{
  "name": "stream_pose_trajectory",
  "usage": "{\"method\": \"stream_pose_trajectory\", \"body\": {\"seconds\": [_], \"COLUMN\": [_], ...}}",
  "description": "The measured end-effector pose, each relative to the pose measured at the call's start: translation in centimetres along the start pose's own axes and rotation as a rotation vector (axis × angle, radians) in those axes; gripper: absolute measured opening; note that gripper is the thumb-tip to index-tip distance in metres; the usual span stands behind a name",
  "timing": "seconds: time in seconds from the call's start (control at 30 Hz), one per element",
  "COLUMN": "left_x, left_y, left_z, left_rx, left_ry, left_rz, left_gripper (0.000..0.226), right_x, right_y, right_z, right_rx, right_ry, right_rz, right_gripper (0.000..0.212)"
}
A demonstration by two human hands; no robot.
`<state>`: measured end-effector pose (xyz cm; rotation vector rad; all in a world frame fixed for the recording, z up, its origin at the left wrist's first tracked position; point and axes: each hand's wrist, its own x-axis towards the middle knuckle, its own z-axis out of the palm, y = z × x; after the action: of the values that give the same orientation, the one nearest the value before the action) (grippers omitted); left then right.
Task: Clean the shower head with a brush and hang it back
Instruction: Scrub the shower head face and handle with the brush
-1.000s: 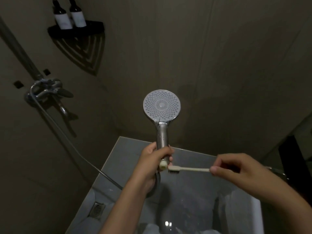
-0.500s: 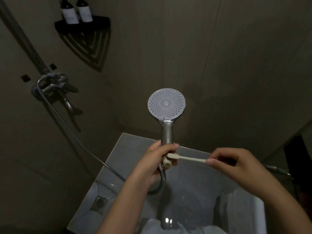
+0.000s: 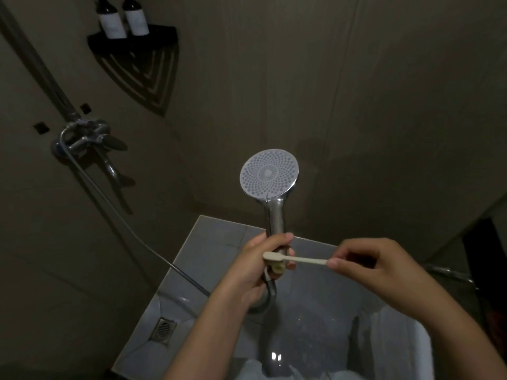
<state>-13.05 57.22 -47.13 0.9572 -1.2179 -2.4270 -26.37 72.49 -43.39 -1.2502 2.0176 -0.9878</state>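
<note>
Head view: brush against left grip

Two bottles, one shower head, one brush, two hands, one floor drain.

Dim light is cast over dark panelled walls. 2 bottles are kept on a black corner shelf (upper left). A drain grate is set into the pale tiled floor.
</note>
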Motion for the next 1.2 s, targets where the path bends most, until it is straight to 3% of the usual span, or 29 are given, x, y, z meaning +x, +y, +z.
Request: {"method": "stream_pose_trajectory", "body": {"seconds": [0.07, 0.33, 0.43, 0.63, 0.83, 0.97, 1.2], "left_x": [-0.1, -0.2, 0.0, 0.0, -0.1, -0.2, -0.9], "left_y": [-0.1, -0.3, -0.3, -0.2, -0.2, 0.2, 0.8], "left_z": [0.2, 0.7, 0.4, 0.0, -0.1, -0.3, 0.1], "left_rx": [-0.075, -0.409, -0.514, -0.533, -0.556, -0.622, -0.724], "left_ry": [-0.041, -0.191, -0.29, -0.333, -0.305, -0.331, -0.414], "left_rz": [-0.039, -0.048, -0.018, 0.078, 0.121, 0.163, 0.234], "left_gripper": [0.022, 0.015, 0.041, 0.051, 0.054, 0.044, 0.015], "right_x": [0.2, -0.5, 0.0, -0.5, -0.1, -0.4, -0.1], "right_y": [-0.3, -0.3, -0.9, -0.1, -0.1, -0.2, -1.4], "right_z": [0.7, -0.1, 0.6, -0.2, 0.6, 1.0, 3.2], "right_rx": [0.028, 0.16, 0.158, 0.22, 0.245, 0.289, 0.444], "right_ry": [-0.001, 0.013, -0.011, 0.016, -0.004, 0.045, 0.034], "right_rz": [-0.018, -0.025, -0.052, -0.05, -0.065, -0.056, -0.044], "right_gripper": [0.02, 0.023, 0.031, 0.048, 0.034, 0.036, 0.019]}}
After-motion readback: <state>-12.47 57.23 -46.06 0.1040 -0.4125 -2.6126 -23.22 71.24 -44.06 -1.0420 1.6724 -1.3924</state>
